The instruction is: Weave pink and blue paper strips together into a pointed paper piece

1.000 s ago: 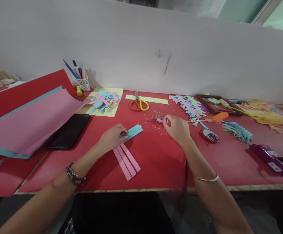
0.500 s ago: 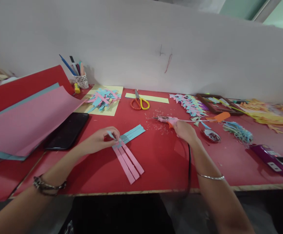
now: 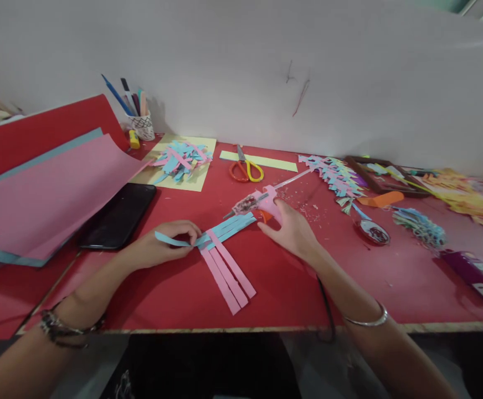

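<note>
— Pinching what, at left?
— With the left hand, pinching a loose blue strip where blue and pink strips overlap, seemingly to keep it steady on the red tabletop.
— And farther right?
— Gripping the glue gun around its handle with the right hand, seemingly to aim leftward near that overlap; too hidden to tell whether squeezing the trigger.

I've got a black phone at left on the red bench, patterned pen cup by the wall, red-and-yellow-handled scissors mid-back, brown tray back right, purple box far right.
</note>
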`<state>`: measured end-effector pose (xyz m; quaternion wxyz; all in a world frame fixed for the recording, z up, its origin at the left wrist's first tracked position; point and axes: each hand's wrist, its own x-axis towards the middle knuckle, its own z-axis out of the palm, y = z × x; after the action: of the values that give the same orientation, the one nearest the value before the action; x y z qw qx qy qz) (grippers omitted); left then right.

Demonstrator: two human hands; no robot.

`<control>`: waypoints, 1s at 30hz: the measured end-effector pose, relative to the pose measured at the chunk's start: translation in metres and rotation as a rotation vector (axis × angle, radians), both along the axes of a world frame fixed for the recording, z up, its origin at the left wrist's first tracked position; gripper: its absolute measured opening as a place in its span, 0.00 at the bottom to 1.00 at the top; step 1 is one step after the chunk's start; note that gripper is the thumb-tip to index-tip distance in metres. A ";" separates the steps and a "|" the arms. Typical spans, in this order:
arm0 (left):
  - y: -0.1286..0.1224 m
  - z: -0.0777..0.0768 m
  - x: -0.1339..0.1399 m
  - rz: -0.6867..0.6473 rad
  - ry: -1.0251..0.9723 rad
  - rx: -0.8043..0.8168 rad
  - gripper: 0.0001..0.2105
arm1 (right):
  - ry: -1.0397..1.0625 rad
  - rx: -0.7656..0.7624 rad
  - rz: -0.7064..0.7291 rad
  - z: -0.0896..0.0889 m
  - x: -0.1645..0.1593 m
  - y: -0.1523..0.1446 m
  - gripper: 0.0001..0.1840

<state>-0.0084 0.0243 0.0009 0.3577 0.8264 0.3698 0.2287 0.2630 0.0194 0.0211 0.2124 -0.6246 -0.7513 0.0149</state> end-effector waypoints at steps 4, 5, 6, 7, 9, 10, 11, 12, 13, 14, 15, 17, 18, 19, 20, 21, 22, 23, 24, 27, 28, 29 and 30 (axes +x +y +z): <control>0.000 0.001 -0.001 -0.037 0.007 -0.001 0.04 | -0.065 -0.099 0.084 -0.001 -0.012 -0.006 0.23; 0.001 0.001 -0.001 -0.040 0.006 0.000 0.03 | -0.077 -0.119 0.095 -0.001 -0.014 -0.006 0.22; 0.001 0.002 -0.001 -0.039 0.009 0.001 0.03 | -0.088 -0.134 0.104 0.000 -0.014 -0.007 0.22; 0.001 0.002 -0.001 -0.035 0.015 -0.001 0.03 | -0.097 -0.144 0.109 0.000 -0.015 -0.007 0.23; 0.001 0.003 -0.001 -0.031 0.033 -0.001 0.03 | -0.110 -0.153 0.114 0.000 -0.015 -0.007 0.22; 0.001 0.004 -0.002 -0.034 0.038 0.002 0.02 | -0.115 -0.156 0.117 0.000 -0.015 -0.006 0.22; 0.001 0.004 -0.002 -0.036 0.040 0.008 0.02 | -0.118 -0.160 0.119 0.000 -0.015 -0.006 0.21; 0.001 0.004 -0.002 -0.038 0.038 0.015 0.02 | -0.121 -0.166 0.122 0.000 -0.015 -0.006 0.21; 0.001 0.004 -0.002 -0.040 0.036 0.024 0.02 | -0.124 -0.172 0.125 0.000 -0.015 -0.006 0.21; 0.001 0.004 -0.002 -0.040 0.033 0.033 0.02 | -0.128 -0.176 0.129 -0.001 -0.015 -0.006 0.21; 0.001 0.003 -0.002 -0.041 0.031 0.041 0.02 | -0.131 -0.174 0.132 -0.001 -0.015 -0.006 0.20; 0.001 0.003 -0.002 -0.046 0.032 0.058 0.02 | -0.138 -0.158 0.138 -0.002 -0.015 -0.006 0.19; 0.001 0.003 -0.002 -0.048 0.033 0.064 0.02 | -0.144 -0.146 0.143 -0.002 -0.015 -0.006 0.18; 0.001 0.003 -0.002 -0.049 0.035 0.068 0.02 | -0.152 -0.133 0.148 -0.003 -0.015 -0.006 0.18; 0.001 0.003 -0.002 -0.050 0.037 0.073 0.03 | -0.164 -0.123 0.153 -0.003 -0.014 -0.006 0.17; 0.000 0.003 -0.002 -0.050 0.039 0.077 0.03 | -0.177 -0.116 0.157 -0.003 -0.014 -0.006 0.16; 0.000 0.004 -0.002 -0.048 0.042 0.080 0.03 | -0.191 -0.111 0.161 -0.003 -0.014 -0.006 0.15; 0.000 0.005 -0.002 -0.048 0.047 0.081 0.03 | -0.203 -0.107 0.162 -0.003 -0.014 -0.006 0.15; 0.000 0.005 -0.002 -0.049 0.052 0.082 0.03 | -0.212 -0.102 0.165 -0.003 -0.013 -0.006 0.15; 0.000 0.007 -0.001 -0.050 0.067 0.075 0.03 | -0.228 -0.088 0.165 -0.003 -0.013 -0.007 0.14; 0.000 0.007 -0.001 -0.049 0.069 0.074 0.03 | -0.231 -0.081 0.164 -0.003 -0.013 -0.007 0.13; 0.000 0.007 -0.001 -0.047 0.071 0.073 0.04 | -0.232 -0.074 0.164 -0.003 -0.012 -0.006 0.13; 0.000 0.007 -0.001 -0.046 0.074 0.073 0.04 | -0.232 -0.067 0.166 -0.003 -0.012 -0.006 0.12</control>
<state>-0.0095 0.0242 0.0082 0.3186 0.8551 0.3550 0.2030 0.2508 0.0132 0.0183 0.1011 -0.5646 -0.8190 -0.0147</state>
